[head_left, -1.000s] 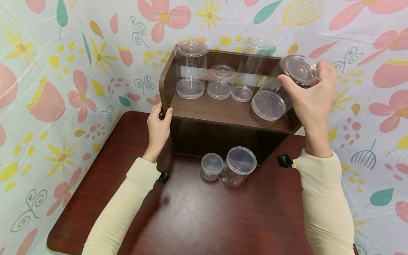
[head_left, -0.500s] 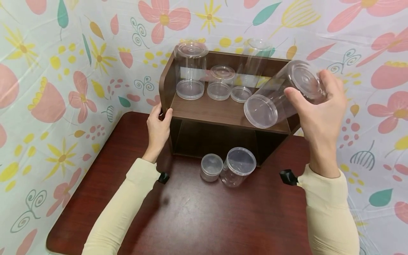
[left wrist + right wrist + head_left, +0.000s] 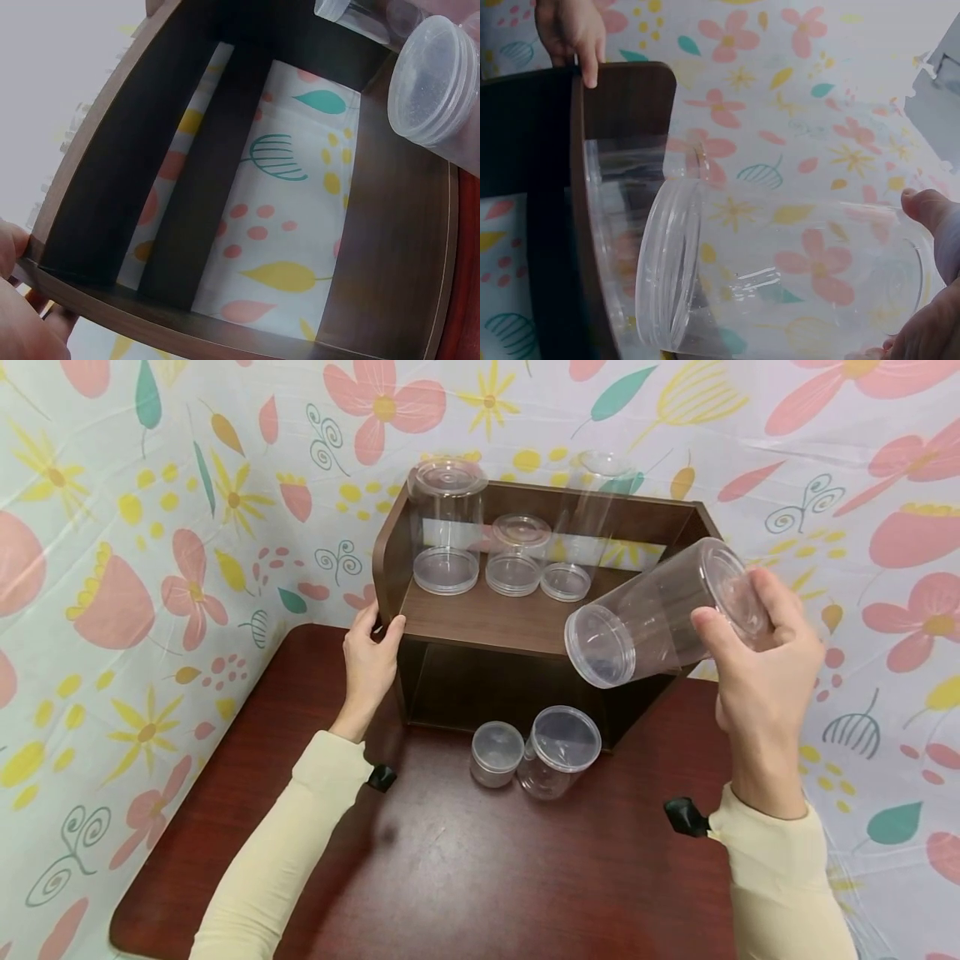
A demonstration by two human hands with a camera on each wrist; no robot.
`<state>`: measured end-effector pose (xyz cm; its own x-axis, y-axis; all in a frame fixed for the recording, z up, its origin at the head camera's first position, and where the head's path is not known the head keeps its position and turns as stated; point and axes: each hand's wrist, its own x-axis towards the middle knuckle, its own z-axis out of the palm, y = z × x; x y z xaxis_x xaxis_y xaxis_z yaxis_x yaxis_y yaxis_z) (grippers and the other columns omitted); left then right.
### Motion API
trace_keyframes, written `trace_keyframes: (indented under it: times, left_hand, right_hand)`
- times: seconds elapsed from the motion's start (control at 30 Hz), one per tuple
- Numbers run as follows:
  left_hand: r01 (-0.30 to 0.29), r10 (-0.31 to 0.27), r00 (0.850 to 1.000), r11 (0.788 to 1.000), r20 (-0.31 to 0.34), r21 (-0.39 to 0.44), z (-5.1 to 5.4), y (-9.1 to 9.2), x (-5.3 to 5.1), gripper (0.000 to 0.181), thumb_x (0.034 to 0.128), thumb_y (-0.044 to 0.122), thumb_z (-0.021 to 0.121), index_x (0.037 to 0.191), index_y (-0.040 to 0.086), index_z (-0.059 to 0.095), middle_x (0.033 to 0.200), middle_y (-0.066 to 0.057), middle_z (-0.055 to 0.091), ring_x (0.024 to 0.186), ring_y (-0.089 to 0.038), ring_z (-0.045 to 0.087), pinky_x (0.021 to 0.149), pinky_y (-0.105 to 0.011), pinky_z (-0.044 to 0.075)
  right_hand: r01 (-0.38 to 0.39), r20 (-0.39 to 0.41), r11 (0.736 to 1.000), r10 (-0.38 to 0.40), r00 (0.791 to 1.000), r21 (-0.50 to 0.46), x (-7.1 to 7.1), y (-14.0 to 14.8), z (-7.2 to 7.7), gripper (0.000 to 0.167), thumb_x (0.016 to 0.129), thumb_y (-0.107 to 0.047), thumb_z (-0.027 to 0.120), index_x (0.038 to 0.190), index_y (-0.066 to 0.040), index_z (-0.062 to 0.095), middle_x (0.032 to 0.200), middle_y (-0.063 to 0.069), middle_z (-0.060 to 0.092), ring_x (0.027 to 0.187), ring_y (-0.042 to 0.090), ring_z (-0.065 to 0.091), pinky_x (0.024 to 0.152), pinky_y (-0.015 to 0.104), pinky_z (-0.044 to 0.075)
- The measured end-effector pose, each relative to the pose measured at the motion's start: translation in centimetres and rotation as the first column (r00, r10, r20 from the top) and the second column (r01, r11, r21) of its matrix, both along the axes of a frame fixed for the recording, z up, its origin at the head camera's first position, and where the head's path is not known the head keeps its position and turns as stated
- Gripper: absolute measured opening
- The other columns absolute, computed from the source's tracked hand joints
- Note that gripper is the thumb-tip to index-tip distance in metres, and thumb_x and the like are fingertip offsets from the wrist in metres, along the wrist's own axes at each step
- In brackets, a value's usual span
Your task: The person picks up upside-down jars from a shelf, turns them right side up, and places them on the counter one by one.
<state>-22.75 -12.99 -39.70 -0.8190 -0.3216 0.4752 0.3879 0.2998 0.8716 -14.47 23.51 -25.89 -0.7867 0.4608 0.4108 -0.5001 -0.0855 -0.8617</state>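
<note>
On my head feed the person's right hand (image 3: pixel 772 681) sat at three o'clock, fingers and thumb wrapped round the base end of a tilted jar (image 3: pixel 663 618), clear and round. That jar lay between two and three o'clock, slanted so its ringed end pointed down toward eight. It hung before the right part of a dark brown shelf unit (image 3: pixel 468 619), which I had near twelve o'clock; whether the two touched, I could not tell. On the right wrist feed the jar's ringed end lay at seven o'clock, with the gripping hand at four.

At nine o'clock the left hand (image 3: pixel 371 660) pinched the near edge of the shelf unit's left side, thumb in front; I could only partly see its other fingers.

Three more clear jars stood on the upper board, ringed ends down: a wide tall jar (image 3: pixel 448 527) at half past eleven, a short jar (image 3: pixel 517 556) before one, and a slim tall jar (image 3: pixel 588 522) toward half past one. On the reddish table (image 3: pixel 450 877), a small jar (image 3: pixel 497 756) at half past five stood close beside a larger jar (image 3: pixel 558 752) at half past four. The left wrist feed showed me flower-patterned cloth (image 3: pixel 232 560) through gaps in the unit's back. Cream sleeves (image 3: pixel 292 827) covered both forearms.
</note>
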Motion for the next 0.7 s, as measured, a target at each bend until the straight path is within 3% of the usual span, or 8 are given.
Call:
trace_keyframes:
  times: [0.33,0.5,0.7]
  left_hand:
    - [0.058,-0.06,0.998,0.997,0.034,0.057,0.3,-0.4,-0.1,0.04,0.0967,0.007,0.072,0.136,-0.002,0.065,0.126,-0.023,0.064,0.12,-0.031,0.063,0.104,-0.038,0.051]
    - [0.081,-0.084,0.996,0.994,0.039,0.079,0.3,-0.5,-0.3,0.041,0.0964,0.005,0.072,0.136,-0.004,0.064,0.127,-0.025,0.063,0.121,-0.033,0.062,0.105,-0.042,0.05]
    - [0.086,-0.09,0.995,0.994,0.052,0.064,0.5,-0.7,-0.2,0.041,0.0966,0.007,0.072,0.136,-0.002,0.064,0.126,-0.022,0.064,0.12,-0.029,0.063,0.105,-0.037,0.05]
  right_hand:
    - [-0.06,-0.092,0.988,0.047,0.995,-0.145,1.4,-0.4,-2.1,0.065,0.075,0.022,0.07,0.138,0.013,0.056,0.141,0.029,0.051,0.126,0.034,0.055,0.099,0.026,0.052]
    - [-0.099,-0.189,0.964,0.052,0.981,-0.248,1.9,-0.5,-2.9,0.06,0.076,0.022,0.068,0.135,0.018,0.055,0.136,0.033,0.055,0.12,0.035,0.061,0.1,0.032,0.052]
    - [-0.147,-0.259,0.936,0.063,0.964,-0.32,2.1,-0.6,-4.0,0.058,0.077,0.02,0.07,0.132,0.021,0.054,0.129,0.034,0.056,0.109,0.037,0.064,0.1,0.036,0.053]
